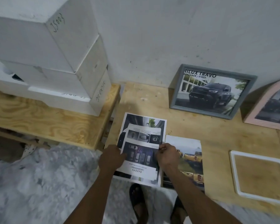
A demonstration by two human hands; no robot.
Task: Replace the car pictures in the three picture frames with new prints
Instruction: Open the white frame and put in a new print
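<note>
On the desk (pixel 200 126) edge, both hands grip the prints (pixel 141 147): left hand (pixel 111 157) pressing flat, right hand (pixel 166 155) pinching the top sheet; white frame (pixel 257 175) lies rightward.

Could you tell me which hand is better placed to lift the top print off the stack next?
The right hand: its fingers already pinch the top print's right edge, while the left hand lies flat on the stack.

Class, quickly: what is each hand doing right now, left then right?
Left hand: fingers flat, pressing on the stack of printed car brochure sheets; open.
Right hand: pinches the right edge of the top sheet in that stack.
</note>
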